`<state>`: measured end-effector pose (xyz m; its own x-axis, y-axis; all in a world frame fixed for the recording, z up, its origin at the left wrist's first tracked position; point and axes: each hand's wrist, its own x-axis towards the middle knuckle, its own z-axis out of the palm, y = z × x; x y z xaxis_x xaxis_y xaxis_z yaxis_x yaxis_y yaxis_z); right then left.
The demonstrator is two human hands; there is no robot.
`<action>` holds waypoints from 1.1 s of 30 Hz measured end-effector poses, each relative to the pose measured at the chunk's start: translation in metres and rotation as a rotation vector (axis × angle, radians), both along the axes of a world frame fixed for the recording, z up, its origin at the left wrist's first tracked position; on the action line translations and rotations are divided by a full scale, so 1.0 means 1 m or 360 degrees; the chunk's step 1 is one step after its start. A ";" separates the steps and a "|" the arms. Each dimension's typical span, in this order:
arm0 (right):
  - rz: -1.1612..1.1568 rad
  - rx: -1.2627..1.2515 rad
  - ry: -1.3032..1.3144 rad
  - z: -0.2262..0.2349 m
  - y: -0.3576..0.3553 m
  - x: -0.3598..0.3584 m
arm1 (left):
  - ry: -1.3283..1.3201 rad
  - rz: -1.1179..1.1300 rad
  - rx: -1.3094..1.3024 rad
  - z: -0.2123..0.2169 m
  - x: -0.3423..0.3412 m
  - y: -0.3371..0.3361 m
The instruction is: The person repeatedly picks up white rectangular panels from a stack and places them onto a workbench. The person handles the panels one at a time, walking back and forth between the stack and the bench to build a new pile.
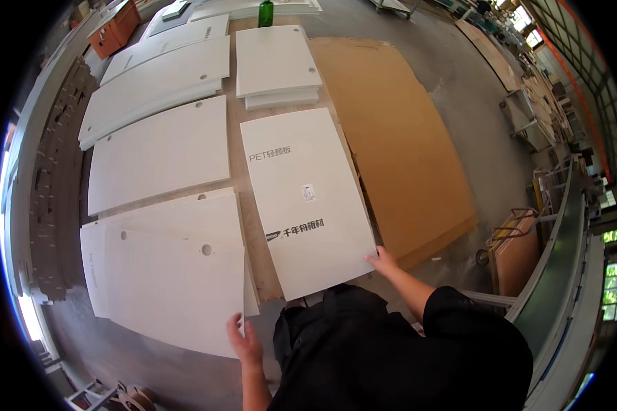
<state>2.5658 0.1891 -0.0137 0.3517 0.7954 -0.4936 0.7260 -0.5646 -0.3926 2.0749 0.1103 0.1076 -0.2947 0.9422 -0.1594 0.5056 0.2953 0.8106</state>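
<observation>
A long white panel (307, 212) with dark print and a small label lies before me, its near end by my waist. My right hand (385, 262) is closed on its near right corner, the thumb over the top face. My left hand (244, 340) is at the near right edge of another white panel (164, 281), which has round holes and lies on the left. The left fingers are apart and reach up over that edge; whether they press on it I cannot tell.
More white panels (159, 154) lie in rows on the left, and a short stack (275, 61) stands beyond the printed one. A green bottle (266, 14) stands at the far end. Brown board (404, 151) lies to the right. A hand trolley (511, 240) and a conveyor (552, 294) are further right.
</observation>
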 end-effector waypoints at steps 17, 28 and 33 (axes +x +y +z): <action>-0.0110 0.0178 0.0569 -0.023 0.004 0.037 | 0.0232 -0.0273 -0.0758 -0.116 0.154 0.080; -0.0330 -0.0258 0.1175 -0.077 -0.131 0.094 | 0.0118 0.0040 -0.0584 -0.152 0.147 0.034; -0.0490 -0.0121 0.1072 -0.017 -0.079 0.093 | -0.0124 0.0328 -0.0770 -0.170 0.139 0.055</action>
<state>2.6588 0.1097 -0.0303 0.1549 0.6648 -0.7308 0.1463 -0.7470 -0.6485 2.2142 0.1650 -0.0626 -0.4359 0.6791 -0.5906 0.3411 0.7320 0.5898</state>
